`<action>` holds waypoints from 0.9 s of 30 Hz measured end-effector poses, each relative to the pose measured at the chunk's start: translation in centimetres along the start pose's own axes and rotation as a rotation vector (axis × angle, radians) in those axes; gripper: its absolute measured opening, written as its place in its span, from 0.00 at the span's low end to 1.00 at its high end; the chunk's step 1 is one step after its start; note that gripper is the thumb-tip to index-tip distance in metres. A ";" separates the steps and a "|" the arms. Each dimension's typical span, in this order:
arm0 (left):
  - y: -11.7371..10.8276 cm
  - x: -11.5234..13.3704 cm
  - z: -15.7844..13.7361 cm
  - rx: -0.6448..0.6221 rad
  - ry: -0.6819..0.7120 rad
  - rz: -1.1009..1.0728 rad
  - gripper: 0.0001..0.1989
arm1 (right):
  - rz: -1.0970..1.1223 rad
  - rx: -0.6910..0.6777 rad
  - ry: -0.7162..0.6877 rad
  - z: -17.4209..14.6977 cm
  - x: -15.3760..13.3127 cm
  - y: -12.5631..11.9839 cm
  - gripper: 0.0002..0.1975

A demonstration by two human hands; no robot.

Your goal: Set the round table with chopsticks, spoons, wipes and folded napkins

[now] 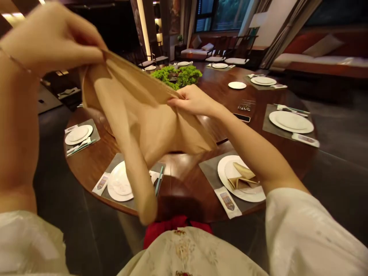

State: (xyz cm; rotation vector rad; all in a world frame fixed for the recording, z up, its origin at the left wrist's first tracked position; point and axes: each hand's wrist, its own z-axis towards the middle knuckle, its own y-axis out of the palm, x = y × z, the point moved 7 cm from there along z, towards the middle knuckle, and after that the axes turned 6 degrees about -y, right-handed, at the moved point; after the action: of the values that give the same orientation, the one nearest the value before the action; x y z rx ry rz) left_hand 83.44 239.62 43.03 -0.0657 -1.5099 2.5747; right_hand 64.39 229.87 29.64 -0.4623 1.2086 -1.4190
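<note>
Head view: your left hand (pixel 64 40) and right hand (pixel 195 100) each pinch closed on the tan cloth (pixel 155 124), aloft at ten o'clock; if lowered carelessly, its dangling end could drag the chopsticks (pixel 159 181) at seven.

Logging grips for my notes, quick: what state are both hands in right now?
Left hand: closed, pinching the upper edge of the tan cloth napkin.
Right hand: closed, pinching the same napkin farther along that edge.

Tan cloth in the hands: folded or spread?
Mostly spread: the cloth hangs in loose drapes, left hand and right hand gripping its upper edge.
</note>
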 end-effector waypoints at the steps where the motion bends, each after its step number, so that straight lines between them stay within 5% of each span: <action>1: 0.9 -0.3 -0.8 -0.018 -0.018 0.044 0.21 | 0.016 0.000 0.062 -1.0 0.7 0.2 0.17; 5: 7.0 -0.4 -4.0 -0.192 -0.071 0.040 0.17 | 0.157 0.009 0.269 -4.0 3.4 0.5 0.12; 7: 9.4 -0.1 -5.0 -0.153 -0.124 -0.128 0.12 | 0.295 0.101 0.315 -4.9 3.9 -0.1 0.13; 10: 11.7 0.8 -5.8 -0.010 -0.217 -0.481 0.17 | 0.505 0.229 0.299 -5.5 3.3 -1.3 0.17; 13: 13.7 3.8 -5.4 -0.020 -0.181 -0.606 0.13 | 0.637 0.202 0.258 -5.6 1.2 -1.7 0.14; 16: 15.5 7.9 -4.3 -0.161 -0.092 -0.644 0.12 | 0.666 0.097 0.204 -5.5 -1.3 -1.4 0.11; 21: 17.0 11.8 -2.9 -0.235 -0.041 -0.786 0.16 | 0.445 0.147 0.143 -5.7 -3.0 -2.0 0.12; 27: 16.4 12.2 -2.9 -0.090 -0.007 -0.452 0.10 | -0.026 0.057 0.151 -6.3 -2.4 -3.1 0.12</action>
State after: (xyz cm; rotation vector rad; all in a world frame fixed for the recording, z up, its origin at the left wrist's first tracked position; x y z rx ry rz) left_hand 69.90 236.15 27.84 0.2465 -1.4436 2.1528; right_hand 58.29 233.91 30.62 -0.3370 1.2829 -1.5281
